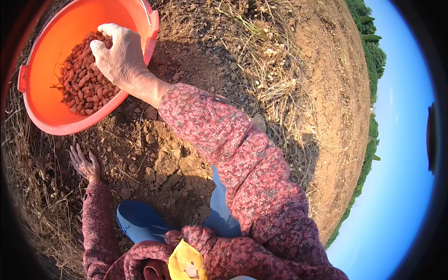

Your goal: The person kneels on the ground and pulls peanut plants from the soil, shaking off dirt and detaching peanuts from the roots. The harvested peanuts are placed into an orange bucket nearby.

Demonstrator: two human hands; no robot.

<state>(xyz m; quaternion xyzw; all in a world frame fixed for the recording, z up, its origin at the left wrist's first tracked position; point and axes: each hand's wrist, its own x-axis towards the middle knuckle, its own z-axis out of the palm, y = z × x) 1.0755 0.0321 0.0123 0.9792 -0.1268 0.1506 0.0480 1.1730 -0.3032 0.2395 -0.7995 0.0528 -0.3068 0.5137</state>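
An orange plastic bucket [42, 94], tilted in my view, holds a heap of unshelled peanuts [84, 84]. My right hand [120, 52] reaches over its near rim, above the heap. The thumb and forefinger are bent with a gap between them, and peanuts show through it. The other fingers are hidden behind the hand, so whether it holds any peanuts is unclear. Low at the left, just below the bucket, my left hand [85, 166] has its fingers spread over soil and dry stalks. Nothing shows in it.
Clods of dry soil [166, 162] lie before my blue-clad legs [224, 206]. Pulled plants with pale pods [276, 77] run in a row to the right. Dry stalks [38, 196] cover the left side. A wire handle [146, 12] hangs at the bucket's rim.
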